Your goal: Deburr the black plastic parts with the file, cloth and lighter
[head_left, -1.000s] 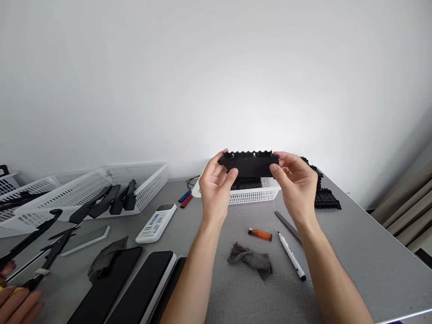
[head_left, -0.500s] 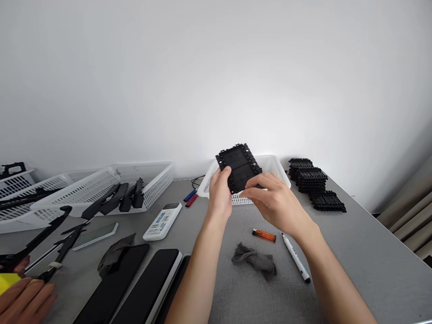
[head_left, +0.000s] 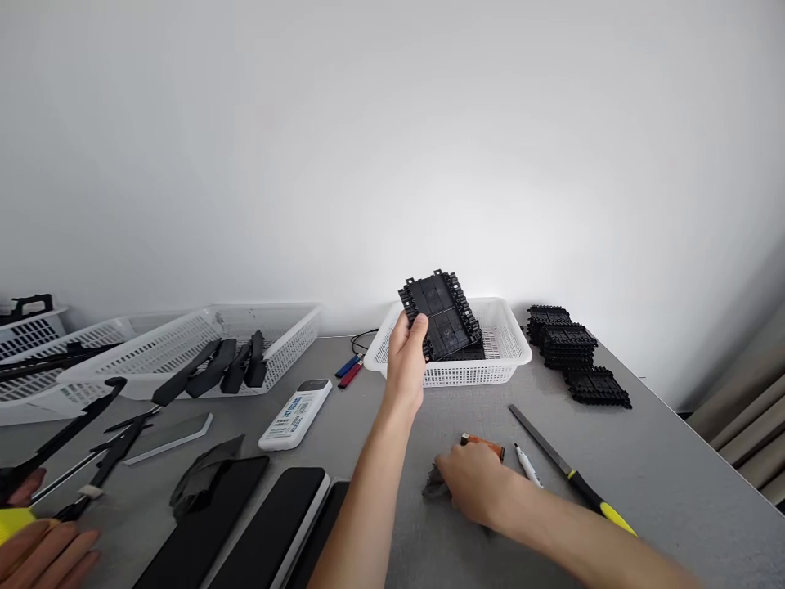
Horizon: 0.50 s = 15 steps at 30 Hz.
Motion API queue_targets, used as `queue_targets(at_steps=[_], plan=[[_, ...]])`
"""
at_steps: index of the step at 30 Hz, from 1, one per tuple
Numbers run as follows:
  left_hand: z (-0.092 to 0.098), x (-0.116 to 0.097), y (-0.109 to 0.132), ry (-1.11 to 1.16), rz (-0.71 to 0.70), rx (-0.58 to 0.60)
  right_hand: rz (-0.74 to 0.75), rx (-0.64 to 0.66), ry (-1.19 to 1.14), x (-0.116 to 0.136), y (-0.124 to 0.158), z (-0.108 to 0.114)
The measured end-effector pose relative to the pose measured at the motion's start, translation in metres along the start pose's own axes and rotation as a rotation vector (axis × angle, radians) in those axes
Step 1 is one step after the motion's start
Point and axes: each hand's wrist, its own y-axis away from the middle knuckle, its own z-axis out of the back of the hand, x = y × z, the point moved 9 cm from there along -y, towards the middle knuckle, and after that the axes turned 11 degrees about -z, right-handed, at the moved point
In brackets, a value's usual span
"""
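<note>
My left hand [head_left: 405, 360] is raised above the table, closed on the lower left edge of a black ridged plastic plate [head_left: 440, 314], which it holds upright in front of a small white basket [head_left: 512, 353]. Down on the table, my right hand [head_left: 473, 486] rests on a crumpled grey cloth [head_left: 433, 484]. Its fingers curl over the cloth, which is mostly hidden beneath them. An orange lighter [head_left: 486, 443] and a white marker [head_left: 527, 466] lie just beyond that hand.
A file with a yellow and black handle [head_left: 570, 471] lies at right. Stacks of black plates [head_left: 567, 348] stand at the back right. Large white baskets with black parts [head_left: 214, 360], a remote [head_left: 294, 414] and dark flat panels [head_left: 263, 528] fill the left. Another person's hand [head_left: 42, 552] is at bottom left.
My right hand let go of the black plate and dropped to the grey cloth on the table. My left hand alone keeps the plate raised, slightly higher than before.
</note>
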Motion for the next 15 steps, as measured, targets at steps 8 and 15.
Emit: queue_targets(at_steps=[8, 15], plan=[[-0.011, -0.031, 0.001, -0.264, -0.144, 0.118, -0.082, -0.222, -0.317, -0.083, -0.008, 0.059], [-0.022, -0.035, 0.003, -0.345, -0.142, 0.285, 0.028, -0.533, -1.506, -0.181, 0.012, 0.139]])
